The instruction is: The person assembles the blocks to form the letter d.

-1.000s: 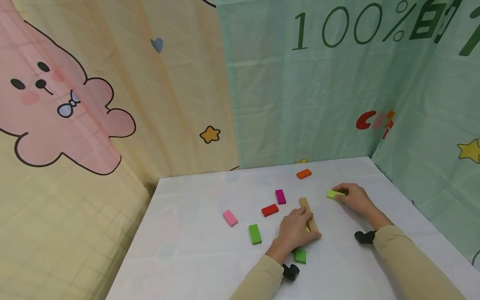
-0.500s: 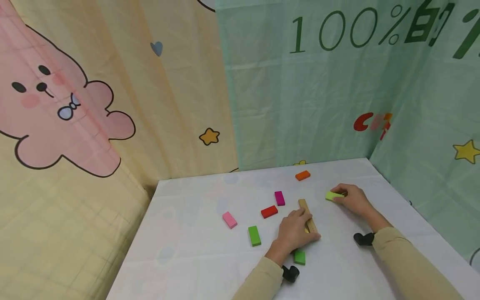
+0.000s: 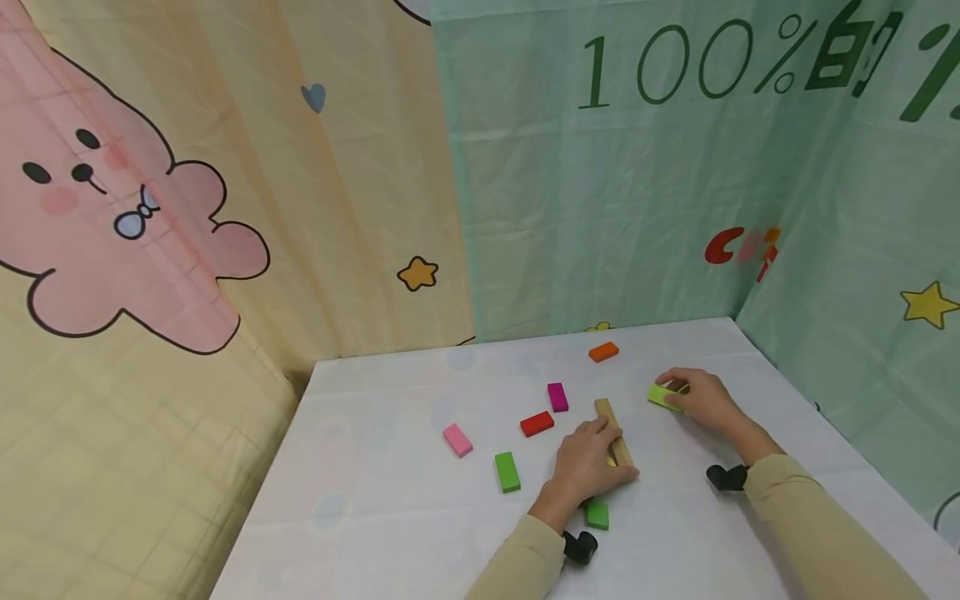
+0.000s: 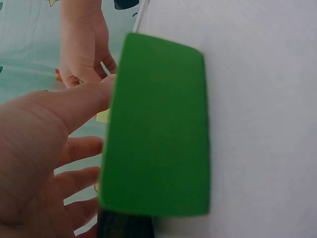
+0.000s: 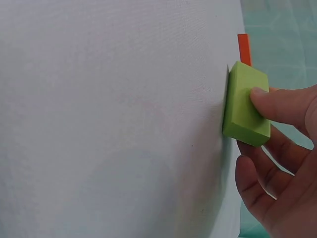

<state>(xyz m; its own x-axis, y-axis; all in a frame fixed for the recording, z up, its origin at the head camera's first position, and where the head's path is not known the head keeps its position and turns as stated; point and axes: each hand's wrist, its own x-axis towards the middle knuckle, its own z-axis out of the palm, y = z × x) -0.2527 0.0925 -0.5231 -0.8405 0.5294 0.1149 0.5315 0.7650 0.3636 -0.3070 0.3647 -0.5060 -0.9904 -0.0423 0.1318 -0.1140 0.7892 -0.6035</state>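
In the head view my right hand point(image 3: 703, 398) holds a lime-green block point(image 3: 663, 397) at the right of the table. The right wrist view shows the thumb pressed on the block's face, with fingers behind it. My left hand point(image 3: 588, 460) rests at a long natural-wood block point(image 3: 615, 433), fingertips along its left side and thumb at its near end. A bit of yellow point(image 3: 611, 461) shows between hand and wood. A green block point(image 3: 597, 514) lies below the left wrist; it fills the middle of the left wrist view and hides the fingertips there.
Left of the left hand lie a green block point(image 3: 507, 472), a pink block point(image 3: 457, 440), a red block point(image 3: 537, 424) and a magenta block point(image 3: 557, 397). An orange block point(image 3: 603, 352) is near the back edge of the white table point(image 3: 360, 500). Printed curtains point(image 3: 570, 208) stand behind.
My right hand has turned the lime-green block a little, so it now tilts down more to the right. The left hand stays at the wooden block. The head view has shifted slightly.
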